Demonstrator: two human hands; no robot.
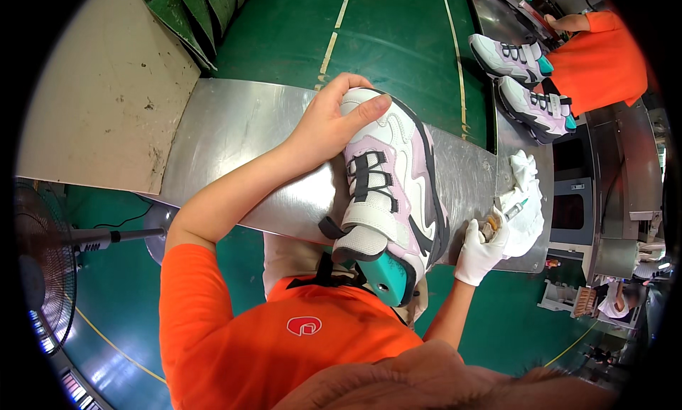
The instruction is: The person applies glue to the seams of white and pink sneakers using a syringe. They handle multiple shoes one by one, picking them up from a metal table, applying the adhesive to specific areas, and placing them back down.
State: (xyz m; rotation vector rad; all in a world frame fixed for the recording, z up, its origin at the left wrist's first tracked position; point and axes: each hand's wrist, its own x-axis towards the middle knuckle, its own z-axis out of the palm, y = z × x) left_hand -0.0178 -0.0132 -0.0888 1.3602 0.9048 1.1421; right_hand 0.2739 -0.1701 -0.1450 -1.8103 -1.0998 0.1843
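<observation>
My bare left hand grips the toe of a white and lilac sports shoe, thumb across the top. The shoe has black elastic laces, a strap and a dark sole; its toe points away from me. A teal shoe last sticks out of its heel opening. At the right, my right hand, in a white glove, is closed around a small brownish lump whose kind I cannot make out. Beside that hand lies a crumpled white cloth with a small clear tube with a teal part on it.
A metal ledge runs under the shoe, along a green conveyor belt. Two similar shoes stand at the far right near a co-worker in orange. A beige panel and a floor fan are at the left.
</observation>
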